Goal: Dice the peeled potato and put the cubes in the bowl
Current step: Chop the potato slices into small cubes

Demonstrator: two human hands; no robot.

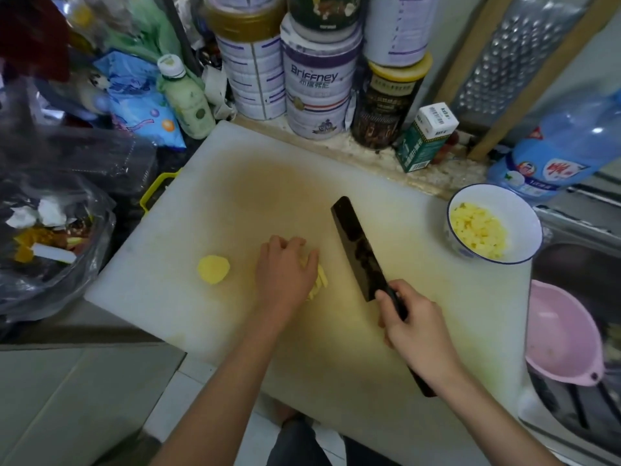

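On the white cutting board (302,169) my left hand (284,274) lies over a stack of yellow potato strips (319,280), its fingers curled on top of them. Most of the stack is hidden under the hand. A separate peeled potato piece (213,269) sits on the board to the left. My right hand (413,326) grips the handle of a dark cleaver (358,248), whose blade stands a little right of the strips, apart from them. A white bowl (524,227) with a blue rim holds several potato cubes (479,233) at the board's right edge.
Tins (317,82), a jar (386,105), a carton (425,136) and a green bottle (186,95) line the back wall. A blue water bottle (554,153) lies at the right. A pink basin (564,334) sits in the sink. A bag of scraps (47,240) lies left.
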